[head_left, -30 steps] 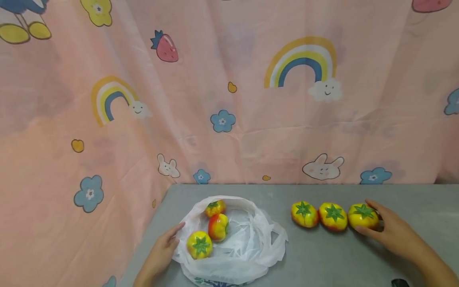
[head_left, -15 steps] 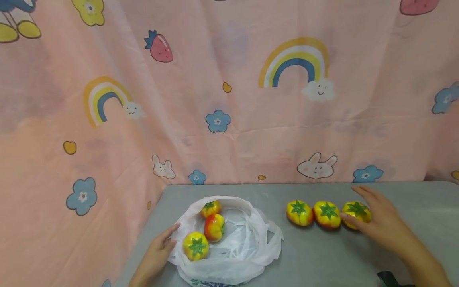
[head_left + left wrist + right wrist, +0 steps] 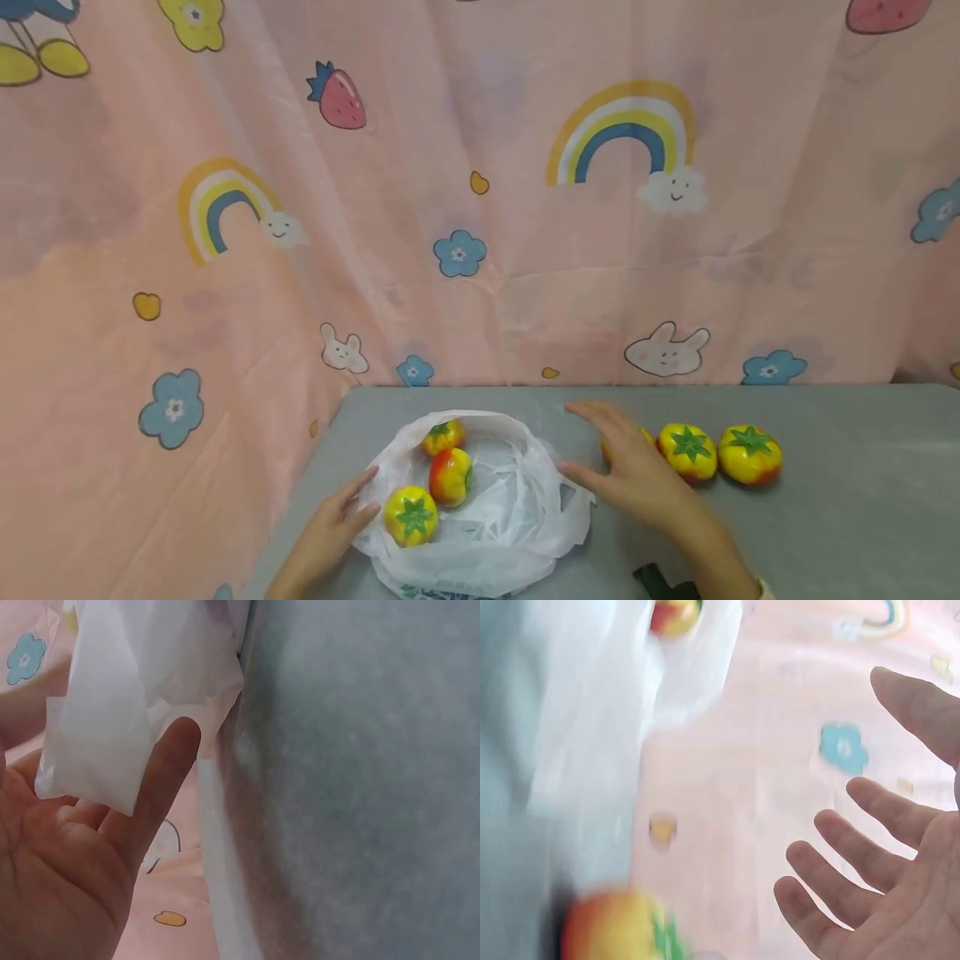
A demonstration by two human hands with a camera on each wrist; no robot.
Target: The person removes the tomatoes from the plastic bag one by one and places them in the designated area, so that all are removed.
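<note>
A white plastic bag lies on the grey table with its mouth spread wide. Three yellow-and-red, persimmon-like fruits with green star-shaped tops, one of them the front fruit, are inside. My left hand rests against the bag's left rim; in the left wrist view the plastic lies over its extended fingers. My right hand, empty with fingers spread, hovers just right of the bag. It largely hides one similar fruit behind it. Two more, the middle fruit and the right fruit, stand beside that one.
A pink patterned cloth hangs behind the table. A dark strip-like object shows by the right forearm at the bottom edge. One bag handle sticks out toward the right hand.
My right hand has let go of the rightmost fruit and moved left, past the row, toward the bag. The left hand stays at the bag's rim. The fruits keep their places.
</note>
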